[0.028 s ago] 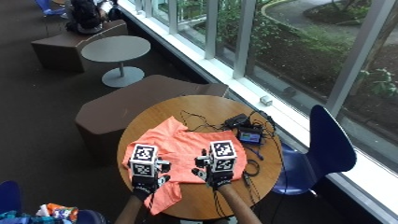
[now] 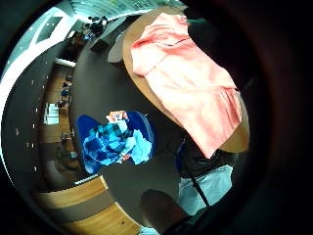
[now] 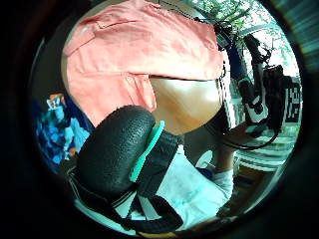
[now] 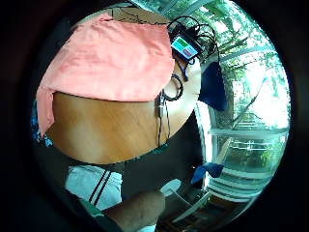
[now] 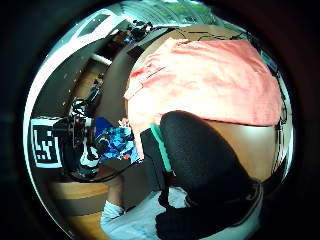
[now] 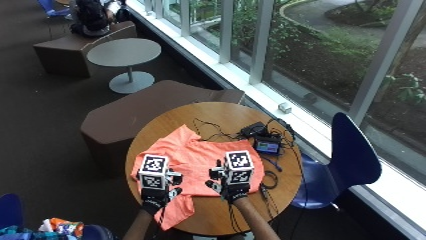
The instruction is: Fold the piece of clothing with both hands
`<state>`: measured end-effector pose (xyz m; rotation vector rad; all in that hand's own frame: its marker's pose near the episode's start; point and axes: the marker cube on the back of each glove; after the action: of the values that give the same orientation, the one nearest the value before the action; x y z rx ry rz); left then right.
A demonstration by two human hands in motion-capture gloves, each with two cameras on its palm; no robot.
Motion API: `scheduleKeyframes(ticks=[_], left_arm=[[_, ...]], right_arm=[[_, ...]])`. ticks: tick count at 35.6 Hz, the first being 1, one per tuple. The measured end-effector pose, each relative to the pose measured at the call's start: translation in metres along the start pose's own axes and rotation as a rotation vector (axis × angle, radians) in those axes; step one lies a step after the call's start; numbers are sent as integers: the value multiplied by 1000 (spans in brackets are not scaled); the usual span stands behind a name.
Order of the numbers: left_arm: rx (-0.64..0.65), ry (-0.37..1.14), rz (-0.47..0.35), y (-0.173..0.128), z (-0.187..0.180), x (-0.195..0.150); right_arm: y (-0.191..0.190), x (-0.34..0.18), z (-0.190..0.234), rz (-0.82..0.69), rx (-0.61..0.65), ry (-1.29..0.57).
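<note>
Outside view: orange shirt point(image 6: 193, 172) spread unfolded on round table point(image 6: 219, 112), hem overhanging near edge; left hand point(image 6: 156, 196) and right hand point(image 6: 229, 186) poised above it, fingers relaxed, grasping nothing; step: approach; next: pinch corners beneath each palm

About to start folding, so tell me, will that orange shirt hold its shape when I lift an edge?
Probably not. The orange shirt lies creased and droops over the round table's edge, so it looks floppy. It is probably light, and might slide on the smooth wood.

A round wooden table point(image 6: 219, 112) carries an orange shirt point(image 6: 193, 157), cables point(image 6: 213, 131) and a small screen device point(image 6: 268, 146).
</note>
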<state>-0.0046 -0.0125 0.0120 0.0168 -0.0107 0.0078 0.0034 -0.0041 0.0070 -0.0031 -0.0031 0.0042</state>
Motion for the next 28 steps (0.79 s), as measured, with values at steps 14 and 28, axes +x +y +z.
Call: scheduleKeyframes(ticks=[14, 28], left_arm=[[-12, 7, 0, 7, -6, 3], [-161, 23, -40, -24, 63, -20]], right_arm=[[1, 2, 3, 9, -7, 11], [-34, 38, 77, 79, -117, 65]])
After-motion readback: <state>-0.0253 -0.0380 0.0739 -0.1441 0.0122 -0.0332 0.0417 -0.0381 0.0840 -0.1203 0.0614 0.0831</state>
